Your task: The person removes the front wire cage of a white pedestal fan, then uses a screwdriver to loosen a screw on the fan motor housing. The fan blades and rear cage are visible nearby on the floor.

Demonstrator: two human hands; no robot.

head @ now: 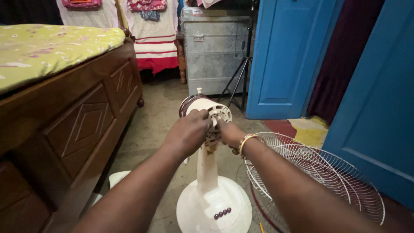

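Observation:
A cream pedestal fan with its grille and blades off stands on the floor in front of me; its round motor head [207,108] sits on a short column above a round base [214,207] with dark buttons. My left hand [188,130] wraps around the left side of the motor head. My right hand [230,133], with bangles on the wrist, has its fingers at the front of the motor, around the hub. What the fingertips pinch is hidden.
A white wire fan guard [319,177] lies on the floor at the right, by a blue door [375,103]. A wooden bed [73,125] with a yellow-green cover fills the left. A metal trunk [213,47] and a tripod [239,80] stand at the back.

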